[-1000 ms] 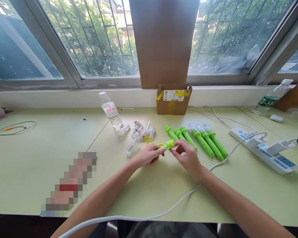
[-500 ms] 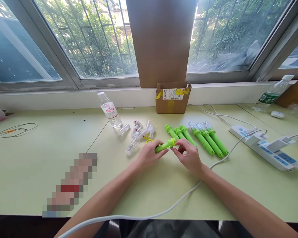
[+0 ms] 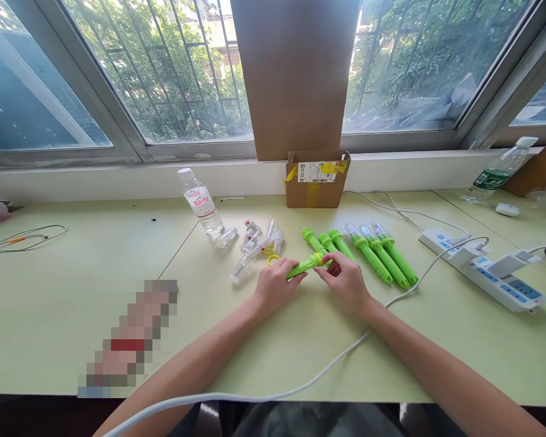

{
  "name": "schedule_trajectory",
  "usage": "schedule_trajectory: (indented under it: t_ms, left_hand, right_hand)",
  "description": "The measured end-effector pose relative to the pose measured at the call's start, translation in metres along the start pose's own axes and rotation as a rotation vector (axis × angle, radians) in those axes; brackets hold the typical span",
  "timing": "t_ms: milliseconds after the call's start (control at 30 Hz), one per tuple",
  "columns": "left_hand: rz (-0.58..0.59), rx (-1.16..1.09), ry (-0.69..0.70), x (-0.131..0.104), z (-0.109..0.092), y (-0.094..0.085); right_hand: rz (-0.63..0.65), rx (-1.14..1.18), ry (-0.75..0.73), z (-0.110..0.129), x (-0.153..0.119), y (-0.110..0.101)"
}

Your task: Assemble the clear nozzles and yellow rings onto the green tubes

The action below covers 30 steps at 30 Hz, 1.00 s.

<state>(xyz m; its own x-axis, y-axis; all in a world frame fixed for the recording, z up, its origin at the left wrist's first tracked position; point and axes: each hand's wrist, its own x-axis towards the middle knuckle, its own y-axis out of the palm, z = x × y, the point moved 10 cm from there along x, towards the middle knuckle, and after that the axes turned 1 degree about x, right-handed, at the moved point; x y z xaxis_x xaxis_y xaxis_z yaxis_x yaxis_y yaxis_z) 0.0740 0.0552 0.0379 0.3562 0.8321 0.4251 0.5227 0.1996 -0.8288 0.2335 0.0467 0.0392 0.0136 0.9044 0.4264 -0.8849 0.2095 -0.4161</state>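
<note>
Between both hands lies a green tube [image 3: 304,267], tilted up to the right, with a yellow ring [image 3: 319,259] around its right end. My left hand [image 3: 275,284] grips the tube's left part. The fingers of my right hand [image 3: 343,278] pinch the ringed end. Just behind are several green tubes [image 3: 313,240] without clear caps. Farther right, green tubes with clear caps [image 3: 374,262] lie side by side. Left of them is a pile of clear plastic parts [image 3: 247,260], with loose yellow rings [image 3: 273,259] beside it.
A water bottle [image 3: 202,203] and a cardboard box [image 3: 313,193] stand at the back. On the right are a white power strip [image 3: 505,281] and another bottle [image 3: 494,176]. A white cable [image 3: 309,381] crosses the table [image 3: 236,358] in front. A blurred object [image 3: 131,331] lies left.
The held green tube has shifted slightly right, and my left hand has turned a little around it. My right fingers remain at the ringed end.
</note>
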Motion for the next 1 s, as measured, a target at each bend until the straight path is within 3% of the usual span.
schedule_trajectory:
  t_ms: [300, 1000]
  left_hand:
    - [0.117, -0.099, -0.071, 0.002, 0.007, 0.009]
    - [0.177, -0.412, -0.167, 0.005, 0.014, 0.012]
  right_hand:
    - [0.110, 0.024, 0.022, -0.006, 0.003, 0.009]
    - [0.069, 0.039, 0.057, -0.004, 0.002, 0.009]
